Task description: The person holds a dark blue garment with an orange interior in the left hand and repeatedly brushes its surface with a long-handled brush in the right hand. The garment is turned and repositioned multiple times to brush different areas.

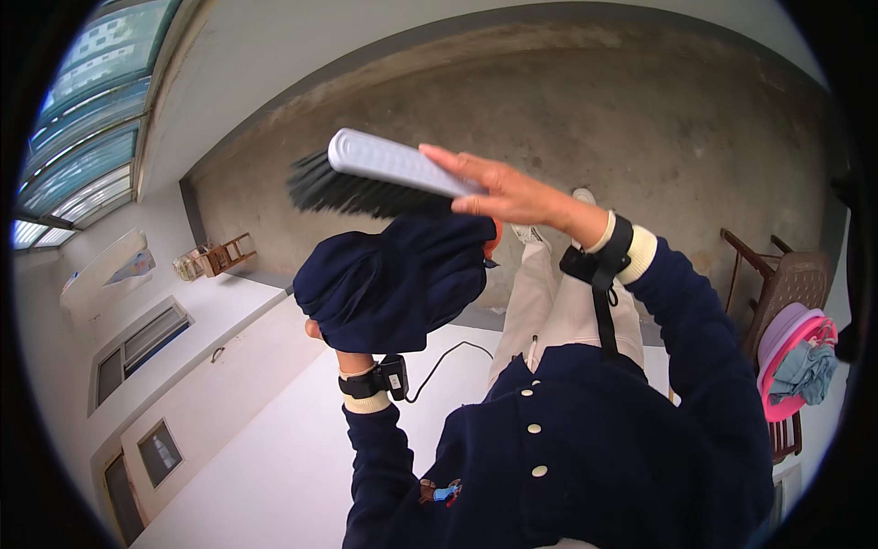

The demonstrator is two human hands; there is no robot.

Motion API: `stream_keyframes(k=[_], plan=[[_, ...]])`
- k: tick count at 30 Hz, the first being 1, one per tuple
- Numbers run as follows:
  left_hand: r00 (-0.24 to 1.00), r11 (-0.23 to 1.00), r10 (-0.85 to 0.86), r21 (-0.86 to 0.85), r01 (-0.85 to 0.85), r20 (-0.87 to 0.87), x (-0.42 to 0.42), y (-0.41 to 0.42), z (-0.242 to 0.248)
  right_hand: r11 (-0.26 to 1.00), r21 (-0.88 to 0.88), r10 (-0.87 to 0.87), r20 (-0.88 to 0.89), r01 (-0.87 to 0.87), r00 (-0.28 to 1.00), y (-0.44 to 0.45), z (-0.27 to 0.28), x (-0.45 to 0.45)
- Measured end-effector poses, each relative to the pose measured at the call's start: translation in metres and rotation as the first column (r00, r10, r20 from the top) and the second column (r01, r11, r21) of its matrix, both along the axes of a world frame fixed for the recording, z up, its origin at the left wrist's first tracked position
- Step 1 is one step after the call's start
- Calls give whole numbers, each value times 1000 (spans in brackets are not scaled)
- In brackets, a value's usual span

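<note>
My right hand grips the pale grey handle of a bench brush, whose dark bristles point down and to the left. The bristles hang just above a bunched navy blue cloth; whether they touch it is hard to tell. Under the cloth's left part is my left hand, mostly hidden by the fabric, with the cloth draped over it. An orange bit shows at the cloth's right edge. Black straps with small devices are around both wrists.
A chair at the right bears pink and lilac basins with bluish cloth inside. A small wooden rack stands on the concrete floor by the left wall. Windows line the upper left. A black cable runs from the left wrist device.
</note>
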State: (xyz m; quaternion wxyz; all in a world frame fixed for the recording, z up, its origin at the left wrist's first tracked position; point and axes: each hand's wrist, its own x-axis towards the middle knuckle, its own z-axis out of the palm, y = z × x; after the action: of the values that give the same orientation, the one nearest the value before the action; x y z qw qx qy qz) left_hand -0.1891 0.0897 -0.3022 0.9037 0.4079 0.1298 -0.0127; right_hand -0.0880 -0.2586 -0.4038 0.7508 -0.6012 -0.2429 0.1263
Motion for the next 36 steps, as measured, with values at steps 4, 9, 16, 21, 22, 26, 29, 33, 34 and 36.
stream_keyframes(k=[4,9,16,21,22,26,29,33,34,36], plan=[[1000,1000,10,-11,-10,13,-3,-1,4,811,-518,277,-68,-271,958,0,-20,-15],[999,998,41,-56,-39,22,-6,-9,-8,636,-772,-64,-57,-3,996,-38,-31,12],[999,996,34,-87,-31,23,5,-17,-20,984,-94,180,465,-155,867,15,50,-13],[998,993,44,-112,-37,54,4,-12,-18,537,-842,217,69,-60,974,-40,-50,-14],[998,993,47,-110,-41,52,3,-12,-19,231,-973,195,72,26,978,-59,-71,-11],[998,994,46,-105,-41,50,4,-13,-25,549,-829,17,144,111,989,-90,-78,8],[998,994,31,-107,-25,58,7,-13,-24,933,-337,-90,123,127,988,-42,-12,3],[998,996,1,-84,4,65,9,-9,-15,989,-126,121,400,-76,909,30,34,-27],[998,997,-2,-75,8,68,10,-8,-14,986,-161,112,431,-45,895,33,24,-32],[996,997,-22,-69,29,86,10,-4,-12,963,-211,225,287,-168,931,17,-19,-39]])
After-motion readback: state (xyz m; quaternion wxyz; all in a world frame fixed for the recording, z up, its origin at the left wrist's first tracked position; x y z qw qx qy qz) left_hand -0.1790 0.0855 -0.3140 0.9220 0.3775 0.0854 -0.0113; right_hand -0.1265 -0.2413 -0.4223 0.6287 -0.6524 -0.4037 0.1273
